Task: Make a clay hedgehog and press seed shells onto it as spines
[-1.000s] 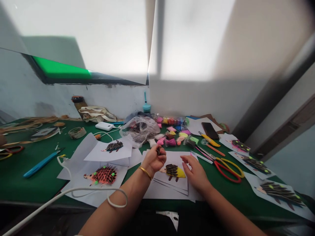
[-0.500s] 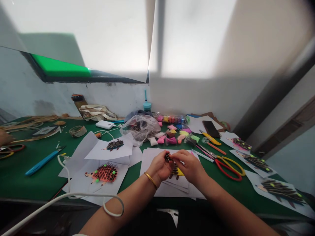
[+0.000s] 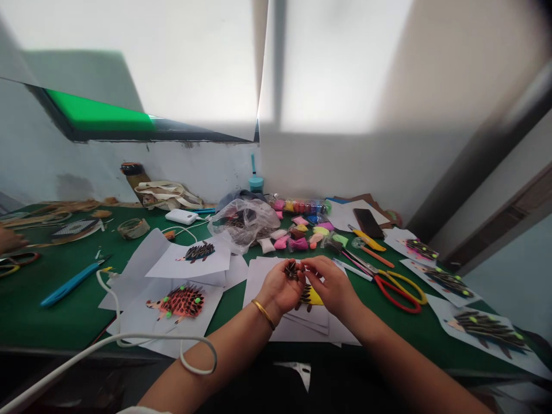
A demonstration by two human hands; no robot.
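My left hand [image 3: 282, 287], palm up with fingers curled into a cup, holds a small heap of dark striped sunflower seeds [image 3: 292, 269]. The thumb and forefinger of my right hand [image 3: 331, 284] are pinched together beside the left fingertips; whatever lies in the pinch is too small to make out. Beneath both hands is a stack of white paper [image 3: 259, 287]. On its top sheet a yellow clay hedgehog [image 3: 318, 295] with dark seed spines is partly hidden by my hands.
An orange hedgehog picture [image 3: 183, 302] lies left, near a white cable [image 3: 142, 336] crossing my left forearm. Scissors [image 3: 399, 287], a phone [image 3: 368, 222] and more hedgehog pictures are right. Clay packets [image 3: 297, 244] and a plastic bag [image 3: 245, 221] lie behind. Another person's hand [image 3: 11, 240] shows far left.
My right fingers have drawn slightly away from the left palm, so the seed heap shows more. The whole view has shifted a little.
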